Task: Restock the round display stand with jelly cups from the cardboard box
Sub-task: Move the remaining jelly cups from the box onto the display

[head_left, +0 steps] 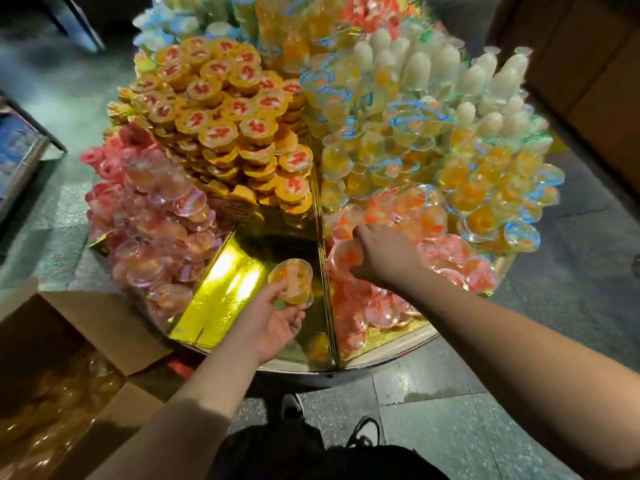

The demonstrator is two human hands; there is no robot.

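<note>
The round display stand fills the middle, split by gold dividers into wedges piled with jelly cups. The near wedge shows bare gold lining. My left hand holds an orange jelly cup over that wedge, fingers curled around its base. My right hand reaches into the wedge to the right and grips a pink-orange jelly cup among the pile there. The open cardboard box stands at the lower left with orange cups inside.
Stacks of yellow-lidded cups rise behind the near wedge. Pink cups fill the left wedge and white bottle-shaped jellies the far right. Tiled floor surrounds the stand. My shoes are below its rim. Brown boxes stand at the right.
</note>
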